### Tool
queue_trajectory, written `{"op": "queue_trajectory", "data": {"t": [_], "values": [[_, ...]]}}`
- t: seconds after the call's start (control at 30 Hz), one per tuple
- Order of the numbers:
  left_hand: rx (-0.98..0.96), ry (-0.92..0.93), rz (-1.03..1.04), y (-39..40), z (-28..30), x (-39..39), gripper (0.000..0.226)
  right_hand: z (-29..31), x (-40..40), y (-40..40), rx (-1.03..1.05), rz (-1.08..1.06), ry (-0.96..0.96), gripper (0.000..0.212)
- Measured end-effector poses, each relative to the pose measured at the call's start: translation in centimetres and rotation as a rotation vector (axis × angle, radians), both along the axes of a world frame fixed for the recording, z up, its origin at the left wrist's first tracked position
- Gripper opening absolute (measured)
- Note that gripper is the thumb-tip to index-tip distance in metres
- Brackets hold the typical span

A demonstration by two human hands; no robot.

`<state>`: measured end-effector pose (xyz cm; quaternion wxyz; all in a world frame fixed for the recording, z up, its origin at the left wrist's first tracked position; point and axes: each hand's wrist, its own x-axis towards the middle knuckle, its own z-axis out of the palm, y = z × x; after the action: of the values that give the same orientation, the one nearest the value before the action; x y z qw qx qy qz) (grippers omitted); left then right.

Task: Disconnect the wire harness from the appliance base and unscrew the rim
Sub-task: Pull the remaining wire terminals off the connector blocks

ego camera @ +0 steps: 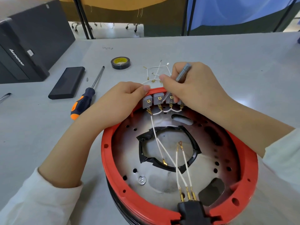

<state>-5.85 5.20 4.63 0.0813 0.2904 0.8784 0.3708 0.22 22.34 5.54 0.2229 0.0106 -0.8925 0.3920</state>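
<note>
Red rim (112, 161): attached. Harness wires (164, 111): partly freed. Left hand (113, 104) grips rim; right hand (193, 88) pinches precision screwdriver (182, 73).

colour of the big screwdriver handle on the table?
Dark blue-black with orange, screwdriver handle, head view.
</note>
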Motion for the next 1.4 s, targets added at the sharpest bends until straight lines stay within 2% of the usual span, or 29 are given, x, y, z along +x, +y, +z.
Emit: {"op": "queue_trajectory", "data": {"t": [0.2,0.47,0.63,0.97,1.4], "values": [[0.008,0.005,0.013,0.06,-0.19,-0.14,0.048,-0.11,-0.20,-0.16,0.076,0.012,-0.044,0.037],[0.037,0.019,0.014,-0.07,-0.21,-0.31,0.047,-0.01,-0.42,-0.03,-0.056,-0.002,-0.041,0.036],[0.036,0.004,-0.003,-0.01,-0.14,-0.24,0.049,0.02,-0.33,-0.15,-0.007,-0.006,-0.051,0.036],[0.035,-0.001,-0.005,-0.01,-0.10,-0.23,0.050,0.25,-0.10,-0.56,-0.093,-0.013,-0.088,0.037],[0.007,0.001,0.011,0.01,0.14,0.09,0.048,0.47,-0.62,-0.33,-0.054,-0.031,-0.132,0.033]]}}
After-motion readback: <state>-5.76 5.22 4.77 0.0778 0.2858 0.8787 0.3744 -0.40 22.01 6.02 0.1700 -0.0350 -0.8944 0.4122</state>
